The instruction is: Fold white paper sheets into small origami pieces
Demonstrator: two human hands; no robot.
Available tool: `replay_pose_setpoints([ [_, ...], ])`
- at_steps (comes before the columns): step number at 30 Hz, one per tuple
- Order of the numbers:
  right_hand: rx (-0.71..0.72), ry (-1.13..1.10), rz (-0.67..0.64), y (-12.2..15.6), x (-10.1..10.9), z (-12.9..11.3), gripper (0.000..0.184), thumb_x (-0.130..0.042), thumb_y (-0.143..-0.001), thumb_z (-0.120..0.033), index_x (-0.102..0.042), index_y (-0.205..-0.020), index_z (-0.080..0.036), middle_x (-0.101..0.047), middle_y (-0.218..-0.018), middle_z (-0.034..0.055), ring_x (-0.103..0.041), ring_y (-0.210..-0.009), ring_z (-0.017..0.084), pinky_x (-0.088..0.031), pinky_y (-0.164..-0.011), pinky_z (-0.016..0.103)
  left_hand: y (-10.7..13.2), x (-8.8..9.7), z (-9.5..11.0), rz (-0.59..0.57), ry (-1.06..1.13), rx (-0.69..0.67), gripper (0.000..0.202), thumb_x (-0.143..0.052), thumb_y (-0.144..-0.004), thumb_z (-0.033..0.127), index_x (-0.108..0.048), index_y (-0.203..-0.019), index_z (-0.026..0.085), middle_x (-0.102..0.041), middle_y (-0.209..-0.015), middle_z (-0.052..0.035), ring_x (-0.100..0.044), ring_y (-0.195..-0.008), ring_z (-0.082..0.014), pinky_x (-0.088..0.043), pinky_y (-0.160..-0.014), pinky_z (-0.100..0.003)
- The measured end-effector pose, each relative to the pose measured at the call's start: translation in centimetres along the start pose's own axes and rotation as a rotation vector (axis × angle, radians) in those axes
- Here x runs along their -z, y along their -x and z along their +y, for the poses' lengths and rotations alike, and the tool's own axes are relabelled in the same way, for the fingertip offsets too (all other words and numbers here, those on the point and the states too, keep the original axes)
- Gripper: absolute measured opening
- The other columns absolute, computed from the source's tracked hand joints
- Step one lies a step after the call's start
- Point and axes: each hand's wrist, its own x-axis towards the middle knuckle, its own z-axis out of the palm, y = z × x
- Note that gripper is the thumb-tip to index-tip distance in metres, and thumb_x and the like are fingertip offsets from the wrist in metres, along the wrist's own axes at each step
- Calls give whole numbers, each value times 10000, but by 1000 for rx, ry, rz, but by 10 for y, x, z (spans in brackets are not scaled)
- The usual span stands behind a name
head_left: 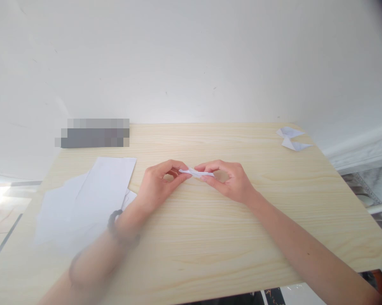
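A small folded piece of white paper [197,173] is held level over the middle of the table, seen nearly edge-on. My left hand [160,180] pinches its left end between thumb and fingers. At the other end, the thumb and fingers of my right hand [230,178] are closed on the same paper. The fingertips of both hands nearly meet near its centre. A dark beaded bracelet [114,224] is on my left wrist.
Loose white sheets [98,190] lie in an overlapping pile at the left of the wooden table [191,245]. Two folded white paper pieces [295,144] rest at the far right corner. A blurred-out dark object [93,136] stands at the back left, near the white wall [191,63].
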Motion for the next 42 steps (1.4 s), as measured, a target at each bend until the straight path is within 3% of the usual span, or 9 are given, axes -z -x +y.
replay_pose_setpoints([
  [10,81,44,91,-2,0,-2,18,-601,-782,-241,-598,-792,-226,-678,-989,24,-641,-876,163,-539,-750,302,0,1,-2,-36,-150,-177,99,-570,-814,276,-622,-817,192,-594,-1103,-61,-609,-827,-149,-497,-669,-254],
  [14,105,56,77,-2,-1,1,31,-593,-790,-243,-616,-809,-234,-672,-1009,22,-641,-883,166,-529,-811,330,0,1,-3,-18,-238,-200,111,-536,-836,275,-619,-864,207,-636,-998,-49,-596,-869,-165,-479,-712,-266],
  [18,93,37,77,-2,-1,3,30,-607,-784,-238,-623,-808,-231,-665,-1021,18,-638,-893,165,-529,-819,325,-1,2,-2,-53,-309,-193,118,-496,-862,260,-594,-875,197,-652,-844,-22,-592,-779,-144,-454,-723,-260],
  [23,50,32,80,-2,-1,0,33,-616,-780,-253,-628,-799,-229,-674,-1005,18,-638,-895,171,-538,-792,323,0,1,-4,-89,-356,-210,147,-502,-856,292,-568,-946,197,-629,-971,-42,-580,-880,-168,-448,-754,-276],
  [26,32,21,73,-2,-2,0,34,-615,-780,-252,-633,-797,-229,-676,-1010,15,-640,-898,171,-547,-757,308,0,0,-5,-85,-349,-218,129,-498,-857,278,-588,-903,198,-640,-945,-36,-579,-858,-160,-446,-742,-265],
  [34,-92,-22,112,-2,-4,7,232,-631,-766,-296,-653,-992,-246,-694,-991,2,-663,-845,164,-574,-758,300,-3,3,4,23,-127,108,202,-581,-786,382,-665,-816,201,-684,-795,-14,-567,-625,-133,-436,-590,-238],
  [38,-132,-55,123,-2,-4,10,264,-628,-766,-325,-654,-1019,-255,-686,-1022,-1,-663,-870,176,-579,-762,306,-4,4,3,36,-69,147,214,-599,-766,397,-663,-829,203,-669,-750,-6,-556,-611,-129,-427,-583,-236],
  [42,-177,-151,68,-2,0,8,377,-608,-781,-368,-590,-1135,-241,-672,-1059,26,-671,-872,189,-574,-761,318,-5,5,1,59,-2,175,317,-626,-741,401,-596,-994,212,-641,-748,-1,-578,-650,-137,-448,-633,-249],
])
